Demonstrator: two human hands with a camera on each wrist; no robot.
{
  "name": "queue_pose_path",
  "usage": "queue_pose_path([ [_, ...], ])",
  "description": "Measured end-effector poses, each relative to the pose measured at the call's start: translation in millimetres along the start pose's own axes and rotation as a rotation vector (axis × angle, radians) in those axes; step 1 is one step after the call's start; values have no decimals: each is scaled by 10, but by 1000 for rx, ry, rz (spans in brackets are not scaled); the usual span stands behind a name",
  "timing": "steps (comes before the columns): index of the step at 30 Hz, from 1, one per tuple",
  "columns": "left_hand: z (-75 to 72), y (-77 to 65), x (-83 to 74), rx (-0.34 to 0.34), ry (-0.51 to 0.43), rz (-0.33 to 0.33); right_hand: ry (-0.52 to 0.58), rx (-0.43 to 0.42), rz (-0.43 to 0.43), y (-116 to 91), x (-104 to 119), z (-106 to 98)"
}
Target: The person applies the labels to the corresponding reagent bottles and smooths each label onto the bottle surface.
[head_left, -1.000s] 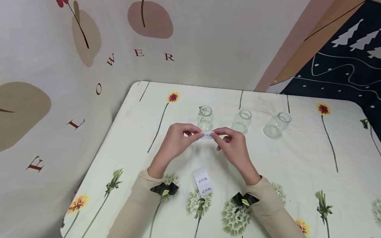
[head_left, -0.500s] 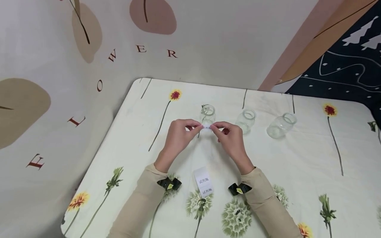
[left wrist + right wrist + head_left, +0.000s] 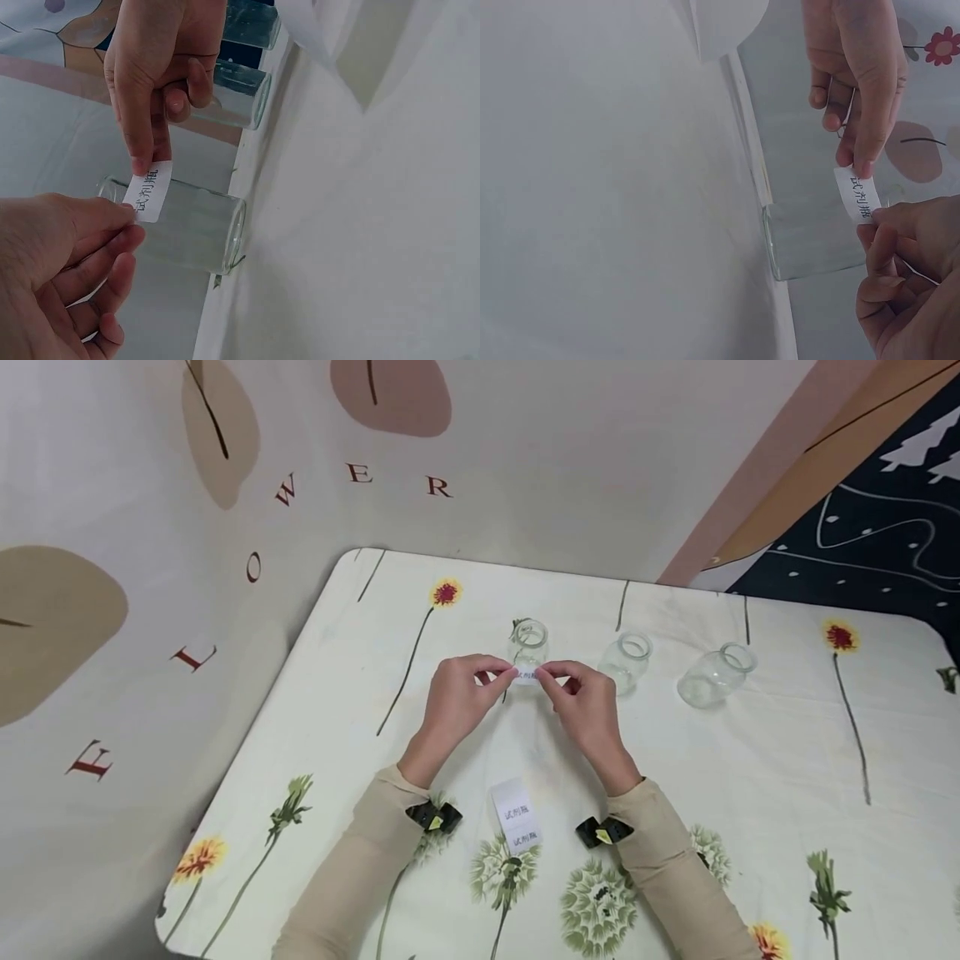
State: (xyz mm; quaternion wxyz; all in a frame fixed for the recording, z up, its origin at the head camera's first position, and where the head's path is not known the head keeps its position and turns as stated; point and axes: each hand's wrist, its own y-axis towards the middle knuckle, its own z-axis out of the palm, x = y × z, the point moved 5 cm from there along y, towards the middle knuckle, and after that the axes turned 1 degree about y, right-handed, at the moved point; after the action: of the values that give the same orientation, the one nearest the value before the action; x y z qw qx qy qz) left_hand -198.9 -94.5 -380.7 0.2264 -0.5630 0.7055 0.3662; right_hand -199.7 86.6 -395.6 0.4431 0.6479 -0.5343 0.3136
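Label [image 3: 527, 675] nearer leftmost glass jar [image 3: 528, 652] vs b4, pinched by L hand [image 3: 462, 695] & R hand [image 3: 589, 710], 2 more jars [image 3: 628, 665] to R.

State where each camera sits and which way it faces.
Head: on the head, looking forward and down at the table; left hand, right hand and sleeves show.
Left wrist: on that wrist, facing the pinched label and the jar behind it; both hands show.
Right wrist: on that wrist, facing the same label; both hands show.
Wrist views share label and jar.

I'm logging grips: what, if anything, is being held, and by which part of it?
A white label, pinched at opposite ends by the left hand and the right hand.
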Motion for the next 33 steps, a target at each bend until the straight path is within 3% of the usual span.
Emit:
queue_pose_path([
  [33,79,25,78,-56,19,21,-21,-23,18,45,-64,18],
])
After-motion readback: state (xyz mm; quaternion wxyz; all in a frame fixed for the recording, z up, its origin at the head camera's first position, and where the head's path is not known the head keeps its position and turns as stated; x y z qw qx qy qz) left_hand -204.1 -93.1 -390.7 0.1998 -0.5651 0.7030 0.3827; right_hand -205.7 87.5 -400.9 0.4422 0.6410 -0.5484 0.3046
